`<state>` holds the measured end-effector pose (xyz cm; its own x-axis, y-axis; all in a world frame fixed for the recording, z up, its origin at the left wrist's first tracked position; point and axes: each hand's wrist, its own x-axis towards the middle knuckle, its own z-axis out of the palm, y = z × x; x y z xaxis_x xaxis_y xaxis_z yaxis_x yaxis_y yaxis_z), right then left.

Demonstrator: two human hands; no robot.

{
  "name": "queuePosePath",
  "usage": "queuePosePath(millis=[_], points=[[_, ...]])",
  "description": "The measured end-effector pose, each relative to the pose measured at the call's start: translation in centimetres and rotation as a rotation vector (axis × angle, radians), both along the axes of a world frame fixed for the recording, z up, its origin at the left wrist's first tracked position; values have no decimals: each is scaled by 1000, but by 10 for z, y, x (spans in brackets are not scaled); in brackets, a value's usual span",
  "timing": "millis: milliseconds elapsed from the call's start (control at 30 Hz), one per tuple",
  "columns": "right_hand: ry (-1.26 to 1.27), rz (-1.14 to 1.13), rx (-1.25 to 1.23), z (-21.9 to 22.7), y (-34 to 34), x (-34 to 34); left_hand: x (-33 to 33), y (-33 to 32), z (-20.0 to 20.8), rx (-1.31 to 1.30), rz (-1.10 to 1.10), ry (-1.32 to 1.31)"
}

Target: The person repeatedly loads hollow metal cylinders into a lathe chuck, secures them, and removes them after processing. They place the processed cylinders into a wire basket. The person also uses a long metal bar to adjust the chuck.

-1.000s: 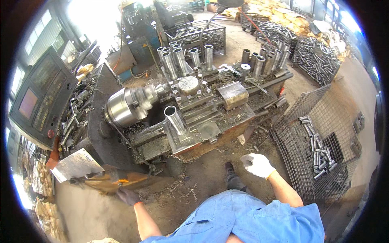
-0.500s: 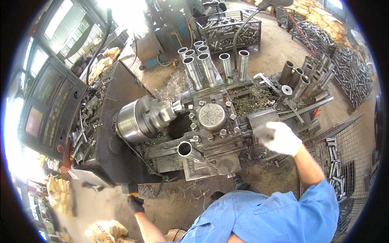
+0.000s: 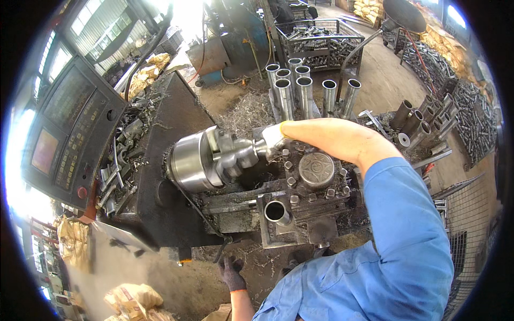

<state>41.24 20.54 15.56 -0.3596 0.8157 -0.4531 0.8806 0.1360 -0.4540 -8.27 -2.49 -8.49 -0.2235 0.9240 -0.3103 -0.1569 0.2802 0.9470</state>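
My right hand (image 3: pixel 273 137), in a white glove, is at the free end of a metal workpiece (image 3: pixel 259 147). The fingers look closed on that end, though the glove hides part of it. The workpiece sticks out from the jaws of a round steel lathe chuck (image 3: pixel 191 161). Low in front of the machine is my left hand (image 3: pixel 232 274), in a dark glove with an orange cuff. Its fingers are apart, close to the lower end of a thin bent lever (image 3: pixel 220 248). A round-topped tool post (image 3: pixel 316 170) sits under my right forearm. One metal tube (image 3: pixel 277 212) stands on the carriage.
Several shiny tubes (image 3: pixel 304 96) stand upright behind the tool post. Darker tubes (image 3: pixel 411 120) cluster at the right, near a caliper (image 3: pixel 373 122). A control panel (image 3: pixel 67 144) stands at the left. A wire basket (image 3: pixel 466 230) is at the lower right. Metal shavings cover the machine bed.
My right hand has swept left across the tool post to the workpiece in the chuck. My left hand has moved right, nearer the bent lever. The whole view has shifted.
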Motion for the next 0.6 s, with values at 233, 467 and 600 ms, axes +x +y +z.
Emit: queuePosePath(millis=[233,467,600], points=[[-16,-676,458,91,-49,69,-16,3,58,-73,-15,175],[-174,-440,1036,136,-11,-13,80,182,189,986,-388,1359],[-241,-440,784,123,2,-12,144,247,244,1007,-488,1757]])
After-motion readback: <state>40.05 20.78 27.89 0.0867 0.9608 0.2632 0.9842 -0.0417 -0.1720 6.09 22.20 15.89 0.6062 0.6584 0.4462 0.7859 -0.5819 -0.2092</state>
